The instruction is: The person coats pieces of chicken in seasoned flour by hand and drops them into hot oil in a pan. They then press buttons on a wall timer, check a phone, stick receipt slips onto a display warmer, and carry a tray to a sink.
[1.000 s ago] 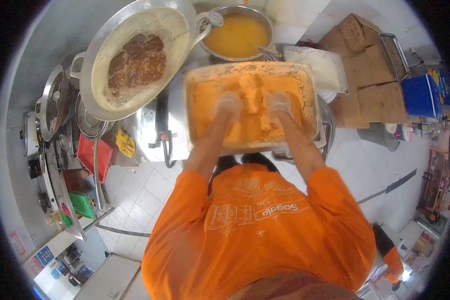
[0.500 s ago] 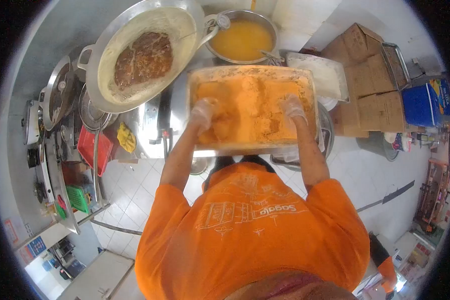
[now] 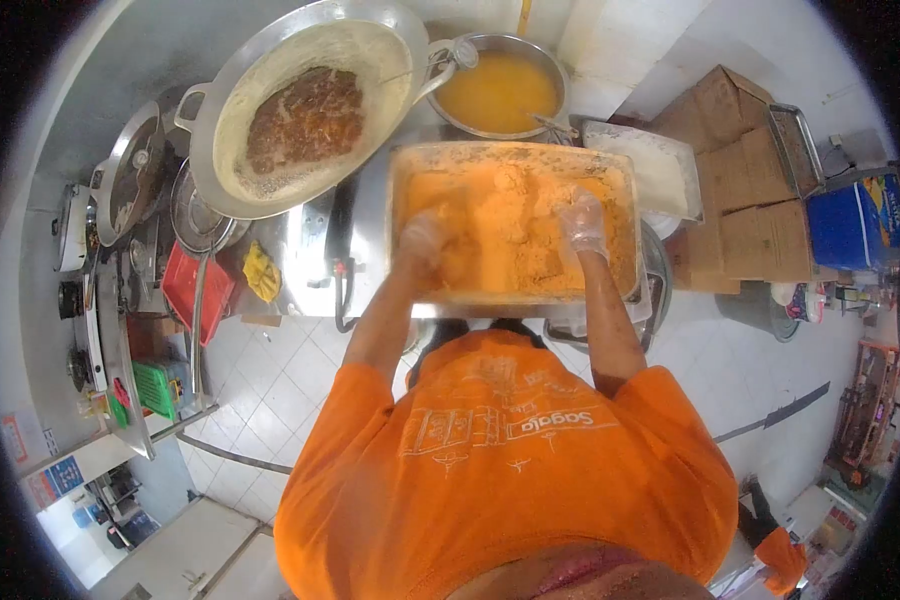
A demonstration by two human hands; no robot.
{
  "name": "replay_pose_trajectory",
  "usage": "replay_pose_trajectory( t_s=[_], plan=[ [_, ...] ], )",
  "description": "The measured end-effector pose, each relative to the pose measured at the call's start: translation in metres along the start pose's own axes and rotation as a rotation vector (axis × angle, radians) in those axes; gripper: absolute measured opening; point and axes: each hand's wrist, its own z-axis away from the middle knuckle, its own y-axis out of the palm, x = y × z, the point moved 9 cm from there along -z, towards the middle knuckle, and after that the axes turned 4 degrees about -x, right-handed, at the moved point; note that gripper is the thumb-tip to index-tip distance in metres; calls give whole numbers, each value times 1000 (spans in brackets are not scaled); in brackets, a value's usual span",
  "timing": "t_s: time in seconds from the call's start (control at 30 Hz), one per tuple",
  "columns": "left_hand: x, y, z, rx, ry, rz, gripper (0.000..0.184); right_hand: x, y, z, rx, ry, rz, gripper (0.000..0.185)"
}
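A rectangular tray of orange powder stands before me, with coated lumps along its middle. My left hand, in a clear glove, is in the powder at the tray's left side; motion blurs its fingers and anything in them. On the right side my right hand, also gloved, touches the powder with its fingers bent down. What is under its fingertips is hidden by powder and glare.
A large wok of bubbling oil with brown food stands at upper left. Behind the tray is a bowl of yellow liquid. A white-powder tray, cardboard boxes and a blue box lie right. Another person's orange sleeve shows lower right.
Both hands have moved apart from the tray's middle towards its sides. In the last half second the left hand has shifted slightly inward and down. The whole view has shifted a little.
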Motion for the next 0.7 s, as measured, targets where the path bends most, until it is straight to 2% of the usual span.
replay_pose_trajectory(
  t_s=[0.03, 0.07, 0.1, 0.13, 0.17, 0.23, 0.33, 0.43, 0.53, 0.63, 0.7],
  plan=[
    [6, 21, -5, 85, -12, -44, 38, 10, 6, 2, 69, -7, 0, 26],
    [11, 43, -17, 6, -44, 77, 37, 21, 15, 6, 136, -10, -3, 28],
    [9, 75, -28, -66, -76, 205, 36, 41, 18, 24, -277, -340, 202, 30],
    [5, 99, -37, -134, -112, 338, 35, 54, 30, 37, -352, -422, 217, 30],
    [-1, 122, -49, -61, -117, 261, 32, 67, 42, 52, -430, -501, 237, 30],
    [-2, 145, -79, 67, -131, 98, 27, 86, 54, 20, 63, -171, -108, 29],
    [6, 135, -81, 159, -52, 26, 21, 19, 78, -2, 201, 157, -327, 29],
    [-8, 89, -98, 222, -331, 266, 17, 60, 70, 5, -7, -76, -229, 26],
    [-27, 12, -93, 199, 4, 68, 15, 81, 59, 1, 156, -305, 318, 23],
    [-22, 94, -98, 138, -45, 10, 12, 49, 75, -7, -28, -177, -6, 23],
    [13, 90, -77, 17, -128, 264, 12, 35, 32, -14, 15, -37, -160, 24]
  ],
)
